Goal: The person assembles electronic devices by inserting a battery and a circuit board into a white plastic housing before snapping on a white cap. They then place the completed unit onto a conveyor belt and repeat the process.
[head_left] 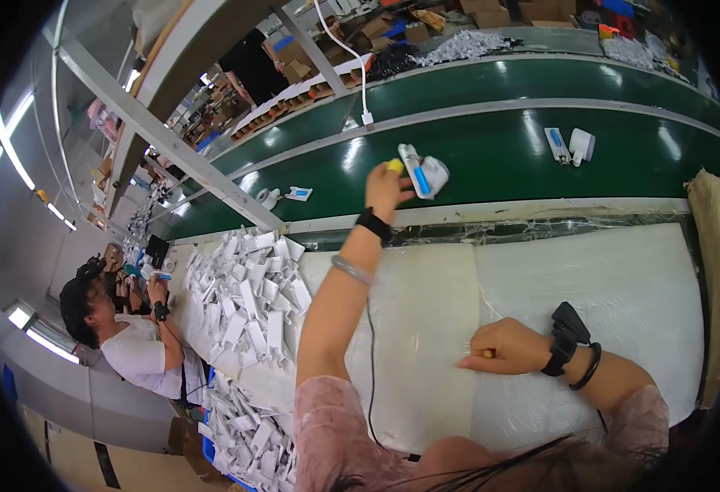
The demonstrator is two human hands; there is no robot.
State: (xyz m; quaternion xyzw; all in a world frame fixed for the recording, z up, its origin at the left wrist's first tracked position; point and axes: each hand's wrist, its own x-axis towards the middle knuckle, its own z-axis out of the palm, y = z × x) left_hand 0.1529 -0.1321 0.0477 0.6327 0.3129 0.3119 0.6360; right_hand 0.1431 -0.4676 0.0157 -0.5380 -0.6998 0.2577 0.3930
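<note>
My left hand (387, 190) reaches out over the green conveyor belt, a yellow cover on one fingertip. Its fingers are at the left edge of a white plastic housing with a blue cylindrical cell (420, 178), and appear to grip it. A rounded white part (435, 175) sits against that housing's right side. My right hand (509, 346) is curled closed above the pale plastic-covered table (425, 303), with a bit of yellow showing between its fingers. Whatever is inside that hand, if anything, is hidden. Dark bands circle both wrists.
White plastic pieces lie in a large heap (249, 295) at left, and more fill a blue bin (210, 447) below. Other white units (571, 146) rest on the belt (491, 156). A metal post (171, 148) slants across upper left. A person in white (138, 353) works at left.
</note>
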